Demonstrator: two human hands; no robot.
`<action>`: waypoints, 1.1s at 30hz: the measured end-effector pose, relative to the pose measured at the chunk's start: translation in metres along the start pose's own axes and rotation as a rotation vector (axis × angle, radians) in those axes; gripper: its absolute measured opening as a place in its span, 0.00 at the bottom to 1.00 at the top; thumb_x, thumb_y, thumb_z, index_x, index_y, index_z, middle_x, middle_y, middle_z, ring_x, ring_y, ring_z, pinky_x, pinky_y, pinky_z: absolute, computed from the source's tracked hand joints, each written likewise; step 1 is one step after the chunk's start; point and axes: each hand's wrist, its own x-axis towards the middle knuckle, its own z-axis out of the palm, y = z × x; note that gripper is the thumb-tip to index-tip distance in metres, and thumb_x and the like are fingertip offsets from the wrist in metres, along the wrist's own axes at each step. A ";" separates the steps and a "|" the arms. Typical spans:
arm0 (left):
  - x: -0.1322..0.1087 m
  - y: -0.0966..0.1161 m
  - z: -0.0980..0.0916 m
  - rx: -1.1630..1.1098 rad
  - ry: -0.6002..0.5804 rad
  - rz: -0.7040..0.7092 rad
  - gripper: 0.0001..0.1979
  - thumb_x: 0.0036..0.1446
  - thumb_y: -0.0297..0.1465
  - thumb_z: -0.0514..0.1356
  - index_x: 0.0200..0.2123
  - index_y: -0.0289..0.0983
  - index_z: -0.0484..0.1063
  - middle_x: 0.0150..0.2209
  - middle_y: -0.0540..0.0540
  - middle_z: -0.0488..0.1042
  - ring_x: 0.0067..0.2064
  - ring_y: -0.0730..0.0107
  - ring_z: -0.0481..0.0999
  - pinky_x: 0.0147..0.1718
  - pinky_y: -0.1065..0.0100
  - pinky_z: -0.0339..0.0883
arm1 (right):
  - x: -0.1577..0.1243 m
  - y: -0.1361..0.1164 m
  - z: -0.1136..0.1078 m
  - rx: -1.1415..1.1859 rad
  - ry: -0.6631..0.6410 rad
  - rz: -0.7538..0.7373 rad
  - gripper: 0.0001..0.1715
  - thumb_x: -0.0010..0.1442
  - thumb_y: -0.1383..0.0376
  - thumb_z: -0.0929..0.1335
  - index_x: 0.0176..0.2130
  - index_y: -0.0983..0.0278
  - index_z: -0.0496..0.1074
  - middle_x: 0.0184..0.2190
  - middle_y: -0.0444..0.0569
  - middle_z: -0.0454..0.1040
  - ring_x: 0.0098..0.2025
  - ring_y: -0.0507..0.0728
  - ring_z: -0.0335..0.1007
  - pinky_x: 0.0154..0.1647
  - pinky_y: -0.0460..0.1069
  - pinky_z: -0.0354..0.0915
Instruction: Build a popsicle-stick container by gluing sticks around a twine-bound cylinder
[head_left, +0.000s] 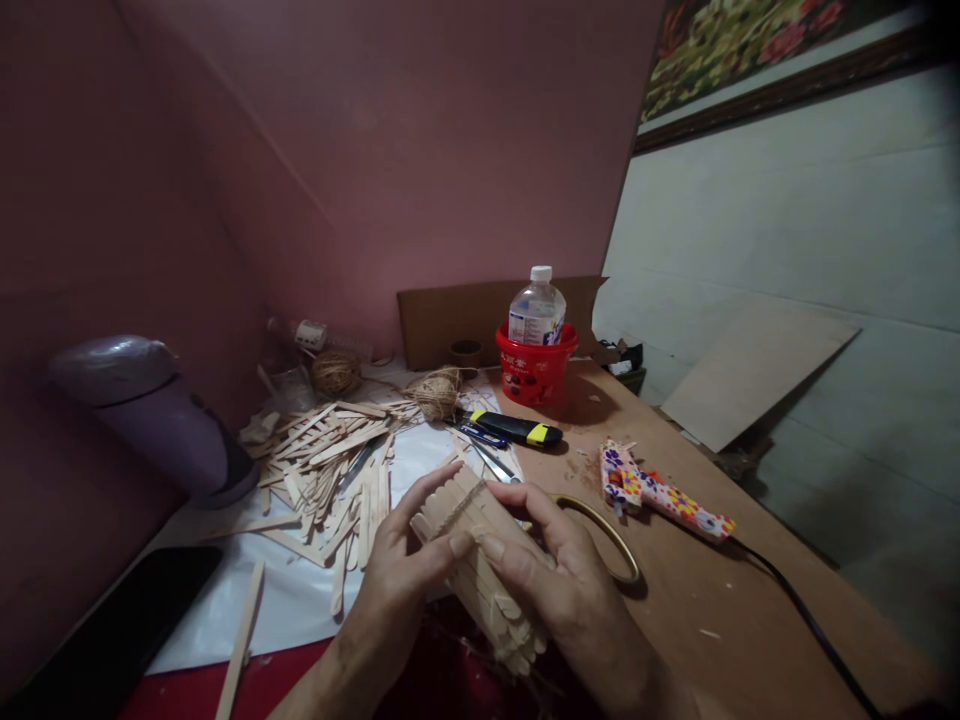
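Between my two hands is a box-like piece built of popsicle sticks (480, 590), tilted, with a band of twine running across its upper part. My left hand (409, 565) grips its left side, the thumb pressed on the front face. On the right side, my right hand (566, 580) wraps round it, with its thumb near the left thumb on the sticks. The lower end of the piece shows rounded stick ends. Just behind my right hand lie scissors with gold handles (626, 545), partly covered by the hand.
Loose popsicle sticks (330, 460) lie heaped at left near twine balls (439, 393). Behind are a utility knife (517, 428) and a red tub (536, 370) holding a plastic bottle (538, 305). A flower-patterned glue gun (664, 495) with a cord lies right; a purple flask (161, 420) stands left.
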 end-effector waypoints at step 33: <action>-0.001 0.008 0.006 -0.046 0.070 -0.057 0.31 0.41 0.32 0.70 0.51 0.39 0.69 0.36 0.44 0.78 0.34 0.61 0.76 0.30 0.66 0.71 | 0.003 0.007 -0.003 0.105 -0.032 0.001 0.23 0.57 0.56 0.69 0.49 0.63 0.66 0.42 0.50 0.74 0.40 0.57 0.72 0.39 0.51 0.68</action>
